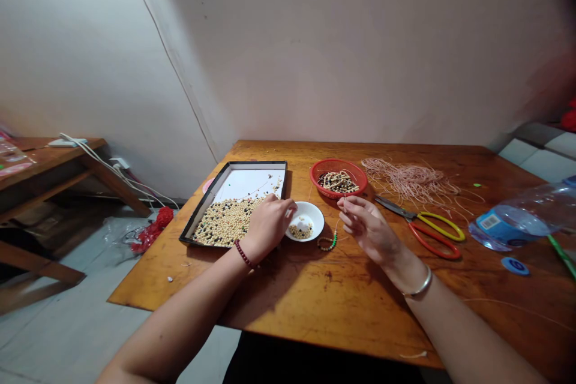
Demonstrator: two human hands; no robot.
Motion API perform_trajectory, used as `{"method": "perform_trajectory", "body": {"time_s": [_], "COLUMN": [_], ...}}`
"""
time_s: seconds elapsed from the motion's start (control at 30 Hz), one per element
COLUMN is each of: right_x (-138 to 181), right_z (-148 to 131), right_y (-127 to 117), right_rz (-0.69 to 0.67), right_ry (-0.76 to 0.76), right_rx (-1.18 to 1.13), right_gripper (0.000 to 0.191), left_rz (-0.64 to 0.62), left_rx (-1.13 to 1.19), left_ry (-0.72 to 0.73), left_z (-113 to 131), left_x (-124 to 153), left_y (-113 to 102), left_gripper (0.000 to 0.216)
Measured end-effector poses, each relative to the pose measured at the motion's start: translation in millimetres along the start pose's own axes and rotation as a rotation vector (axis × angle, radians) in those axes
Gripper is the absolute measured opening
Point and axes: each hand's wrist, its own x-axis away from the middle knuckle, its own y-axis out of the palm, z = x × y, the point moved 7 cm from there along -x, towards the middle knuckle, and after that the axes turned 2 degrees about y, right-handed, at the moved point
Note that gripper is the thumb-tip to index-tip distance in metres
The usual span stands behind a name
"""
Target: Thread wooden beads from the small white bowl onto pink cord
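Head view: left hand (269,225) curled beside the white dish (310,221), grip unclear; right hand (368,229) pinching a beaded cord (327,243).

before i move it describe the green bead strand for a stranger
On the wooden table, find the small white saucer. Just right of it lies a short curved bead strand, its thread rising toward the right hand, the only one with bright green beads.
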Motion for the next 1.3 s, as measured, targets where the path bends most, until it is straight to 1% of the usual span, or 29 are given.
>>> {"method": "perform_trajectory", "body": {"time_s": [0.1,0.2,0.3,0.4,0.53,0.73,1.03,1.2,1.3], "right_x": [-1.2,-2.7,-3.0,-2.5,-0.9,-1.4,-4.5,-4.6,-5.0], "right_z": [3.3,8.3,14.0,17.9,20.7,27.7,30.0,30.5,30.9], "right_y": [-0.3,-2.4,-4.5,0.6,9.0,8.8,7.2,7.1,6.6], "right_rz": [0.005,0.047,0.115,0.105,0.061,0.065,0.043,0.041,0.041], "right_ry": [0.013,0.027,0.06,0.091,0.109,0.134,0.093,0.091,0.089], "right_rx": [0.029,0.096,0.196,0.257,0.267,0.252,0.308,0.331,0.333], "right_gripper": [0.019,0.025,0.031,0.033,0.032,0.031,0.035,0.036,0.036], "left_rz": [-0.03,-0.122,-0.214,-0.256,-0.301,-0.333,-0.332,-0.315,-0.329], "left_rx": [-0.155,-0.276,-0.304,-0.28,-0.231,-0.193,-0.122,-0.135,-0.148], "left_ry": [-0.114,-0.223,-0.298,-0.33,-0.323,-0.263,-0.222,-0.209,-0.222], "left_z": [-21.9,-47.9,-67.9,-76.0,-73.8,-63.9,-59.1,-58.9,-59.4], "left_x": [-0.6,0.8,2.7,3.2,2.9,1.5,1.4,2.0,1.7], "left_y": [-10.2,-16.1,-16.7,-14.7,-8.3,-1.1,5.0,6.2,7.3], "left_gripper": [0.028,0.025,0.023,0.023,0.022,0.022,0.024,0.023,0.024]}}
